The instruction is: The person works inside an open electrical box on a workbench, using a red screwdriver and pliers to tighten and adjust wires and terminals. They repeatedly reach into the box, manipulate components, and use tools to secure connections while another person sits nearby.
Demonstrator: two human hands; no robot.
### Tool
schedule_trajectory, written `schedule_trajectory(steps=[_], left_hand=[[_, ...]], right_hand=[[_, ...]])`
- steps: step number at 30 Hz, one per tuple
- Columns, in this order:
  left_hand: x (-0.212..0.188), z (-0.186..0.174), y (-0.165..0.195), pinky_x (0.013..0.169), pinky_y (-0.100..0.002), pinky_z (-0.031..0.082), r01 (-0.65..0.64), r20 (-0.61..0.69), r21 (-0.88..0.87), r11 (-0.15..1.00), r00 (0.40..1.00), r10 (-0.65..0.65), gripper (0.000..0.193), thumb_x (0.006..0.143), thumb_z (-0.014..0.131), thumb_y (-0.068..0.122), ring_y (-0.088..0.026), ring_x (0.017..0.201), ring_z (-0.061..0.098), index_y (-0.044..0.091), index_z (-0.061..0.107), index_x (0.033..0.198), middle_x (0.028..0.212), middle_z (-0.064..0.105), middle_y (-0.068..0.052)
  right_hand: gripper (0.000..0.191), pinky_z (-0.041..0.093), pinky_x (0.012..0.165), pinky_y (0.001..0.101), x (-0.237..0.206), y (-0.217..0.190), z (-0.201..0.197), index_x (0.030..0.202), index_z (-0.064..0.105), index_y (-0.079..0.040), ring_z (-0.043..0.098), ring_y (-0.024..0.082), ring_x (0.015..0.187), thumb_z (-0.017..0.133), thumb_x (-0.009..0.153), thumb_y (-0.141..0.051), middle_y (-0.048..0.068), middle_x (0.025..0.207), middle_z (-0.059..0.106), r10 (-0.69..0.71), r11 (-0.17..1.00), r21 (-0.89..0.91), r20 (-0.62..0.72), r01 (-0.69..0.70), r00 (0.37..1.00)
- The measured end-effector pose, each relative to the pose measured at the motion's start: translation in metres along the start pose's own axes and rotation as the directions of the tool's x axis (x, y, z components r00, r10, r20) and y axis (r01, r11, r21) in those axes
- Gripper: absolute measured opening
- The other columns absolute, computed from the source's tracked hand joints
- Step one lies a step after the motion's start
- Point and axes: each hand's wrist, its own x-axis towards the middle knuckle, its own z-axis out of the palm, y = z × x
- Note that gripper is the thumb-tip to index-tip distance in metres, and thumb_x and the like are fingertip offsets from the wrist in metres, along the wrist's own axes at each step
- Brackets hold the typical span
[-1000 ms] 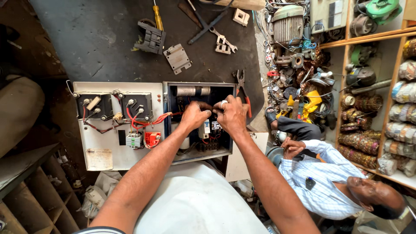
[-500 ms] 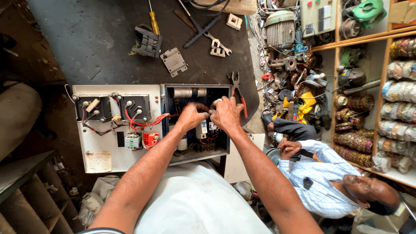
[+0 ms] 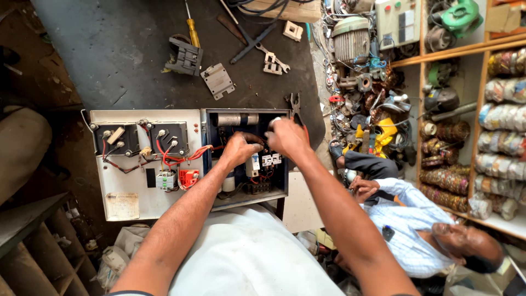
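An open grey electrical control box point(image 3: 211, 118) lies on the dark table, its door point(image 3: 131, 192) swung out to the left with meter backs and red wires point(image 3: 178, 156) on it. My left hand point(image 3: 238, 149) reaches into the box, fingers curled beside the white breaker blocks point(image 3: 262, 161). My right hand point(image 3: 286, 137) is just to its right near the box's upper right corner, fingers bent down among the components. The fingertips of both hands are hidden in the wiring. A grey cylinder part point(image 3: 235, 119) sits along the top of the box.
Red-handled pliers point(image 3: 297, 107) lie by the box's right corner. Farther back are a yellow screwdriver point(image 3: 193, 33), a spanner point(image 3: 272, 57), a metal plate point(image 3: 218, 81) and a black part point(image 3: 186, 55). Another person point(image 3: 416, 230) sits at right, beside a motor point(image 3: 350, 38) and shelves of wire coils point(image 3: 504, 126).
Both hands stay inside the box with only small finger shifts. The view has drifted slightly.
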Motion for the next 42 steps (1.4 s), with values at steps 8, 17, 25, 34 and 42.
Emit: schedule_trajectory(steps=[8,17,25,34,42], left_hand=[[0.003,-0.001,-0.007,0.077,-0.033,0.057,-0.013,0.007,-0.002,1.0,1.0,0.013,0.038,0.074,0.073,0.024,-0.018,0.079,0.074,0.003,0.079,0.105,0.09,0.08,-0.013],[0.01,-0.004,-0.009,0.074,-0.031,0.056,-0.01,0.08,0.041,0.999,0.997,0.006,0.037,0.073,0.075,0.024,-0.014,0.076,0.071,0.002,0.08,0.103,0.087,0.08,-0.01],[0.006,-0.006,-0.006,0.072,-0.032,0.056,0.05,0.061,0.067,0.996,0.997,-0.054,0.035,0.075,0.076,0.024,-0.014,0.075,0.07,0.001,0.08,0.102,0.085,0.079,-0.01],[0.003,-0.002,-0.006,0.076,-0.031,0.057,0.012,0.002,0.046,0.999,1.0,-0.012,0.035,0.075,0.073,0.022,-0.015,0.079,0.072,0.002,0.08,0.102,0.09,0.08,-0.012],[0.002,0.002,-0.007,0.077,-0.032,0.057,0.036,-0.088,0.103,0.994,0.996,-0.027,0.035,0.073,0.07,0.021,-0.017,0.081,0.074,0.003,0.08,0.101,0.092,0.081,-0.013]], right_hand=[[0.032,0.036,0.1,0.0493,-0.012,0.048,0.024,0.108,0.077,-0.024,0.059,0.02,0.106,0.071,0.08,-0.011,-0.004,0.104,0.068,-0.761,0.648,-0.338,-0.312,0.683,0.568],[0.028,0.035,0.101,0.0488,0.021,0.063,0.019,0.104,0.076,-0.026,0.058,0.02,0.109,0.075,0.076,-0.019,-0.006,0.111,0.067,-0.895,0.44,-0.298,-0.223,0.847,0.386],[0.037,0.034,0.092,0.0476,0.019,0.056,0.023,0.097,0.079,-0.027,0.052,0.025,0.1,0.073,0.064,-0.012,0.0,0.092,0.054,-0.836,0.545,-0.227,-0.213,0.807,0.505],[0.018,0.032,0.094,0.0568,-0.011,0.023,0.048,0.087,0.078,-0.014,0.053,0.028,0.102,0.068,0.072,-0.015,0.003,0.093,0.061,-0.525,0.847,-0.171,-0.41,0.503,0.746],[0.025,0.031,0.1,0.0699,-0.005,-0.009,0.035,0.084,0.078,-0.007,0.059,0.032,0.101,0.069,0.07,-0.025,0.011,0.092,0.07,-0.282,0.942,-0.248,-0.209,0.229,0.936]])
